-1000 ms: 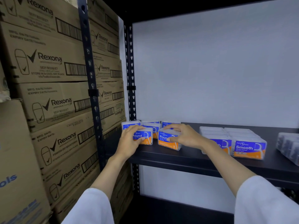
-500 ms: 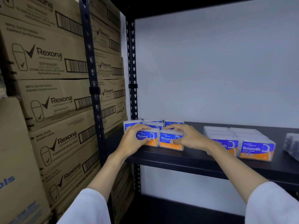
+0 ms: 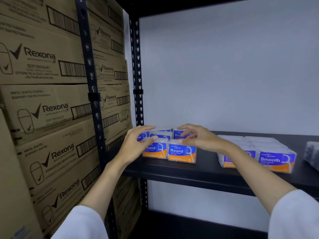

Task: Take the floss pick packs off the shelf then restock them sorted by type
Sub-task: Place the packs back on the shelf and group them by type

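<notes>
Several blue-and-orange "Round" floss pick packs (image 3: 182,151) stand in two rows at the left end of the black shelf (image 3: 198,173). My left hand (image 3: 136,144) lies over the left packs, fingers stretched to the back row and thumb on the front left pack (image 3: 155,150). My right hand (image 3: 198,137) reaches over the back right pack, fingers spread and nearly straight. Neither hand plainly grips a pack. Farther right stands a separate block of "Smooth" packs (image 3: 276,161), partly hidden by my right forearm.
Clear grey packs (image 3: 312,152) sit at the right edge of the shelf. Stacked Rexona cartons (image 3: 43,109) fill the rack on the left, behind black perforated uprights (image 3: 138,83). A white wall backs the shelf, and a lower shelf (image 3: 198,225) is below.
Both hands have slid from the front Round packs toward the back row, so the front right pack now shows fully. The two front packs now stand side by side.
</notes>
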A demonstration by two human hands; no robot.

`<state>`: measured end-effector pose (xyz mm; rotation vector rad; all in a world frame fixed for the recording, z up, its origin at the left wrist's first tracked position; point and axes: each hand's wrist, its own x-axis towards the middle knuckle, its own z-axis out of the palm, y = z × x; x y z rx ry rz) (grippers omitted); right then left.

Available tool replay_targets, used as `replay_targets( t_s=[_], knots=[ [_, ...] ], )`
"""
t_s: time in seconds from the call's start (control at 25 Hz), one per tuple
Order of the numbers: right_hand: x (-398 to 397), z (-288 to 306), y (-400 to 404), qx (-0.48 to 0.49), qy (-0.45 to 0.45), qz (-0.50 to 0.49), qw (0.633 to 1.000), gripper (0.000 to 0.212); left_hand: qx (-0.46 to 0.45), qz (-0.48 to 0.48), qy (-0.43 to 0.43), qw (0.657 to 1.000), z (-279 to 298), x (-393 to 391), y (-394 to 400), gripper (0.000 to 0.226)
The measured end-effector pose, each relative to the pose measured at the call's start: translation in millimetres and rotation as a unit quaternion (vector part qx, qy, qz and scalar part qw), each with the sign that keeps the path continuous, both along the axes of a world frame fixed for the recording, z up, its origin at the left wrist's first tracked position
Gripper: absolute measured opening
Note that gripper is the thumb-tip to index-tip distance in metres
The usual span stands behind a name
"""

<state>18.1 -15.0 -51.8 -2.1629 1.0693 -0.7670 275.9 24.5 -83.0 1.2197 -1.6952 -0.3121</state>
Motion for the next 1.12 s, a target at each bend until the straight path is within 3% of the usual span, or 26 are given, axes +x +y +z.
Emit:
replay_targets(
  t_s=[0.08,0.12,0.24,0.4,0.52,0.76,1.0,1.12],
  knots=[
    [-2,14,-15,-0.014,-0.027,-0.033,0.999,0.042,0.019,-0.029,0.023,0.999,18,-4,-8,0.03],
    [-2,18,-24,-0.029,-0.023,-0.048,0.998,0.038,0.028,-0.028,-0.006,0.999,25,-7,-15,0.027],
    [0,20,-58,-0.055,0.039,-0.075,0.995,0.036,0.078,-0.042,-0.093,0.992,39,-13,-43,0.025],
    [4,11,-94,-0.057,0.131,-0.078,0.987,0.039,0.175,-0.07,-0.127,0.974,32,-13,-58,0.028],
    [6,7,-96,-0.054,0.184,-0.075,0.979,0.043,0.151,-0.062,-0.093,0.982,23,-14,-57,0.028],
    [1,16,-79,-0.047,0.195,-0.041,0.979,0.035,0.095,-0.036,-0.075,0.992,17,-18,-54,0.024],
    [-7,16,-48,0.005,0.148,0.001,0.989,0.027,0.047,-0.001,-0.041,0.998,15,-23,-32,0.029],
    [-12,14,-37,0.015,0.13,0.006,0.991,0.025,0.068,-0.03,-0.03,0.997,5,-13,-19,0.033]
  ],
)
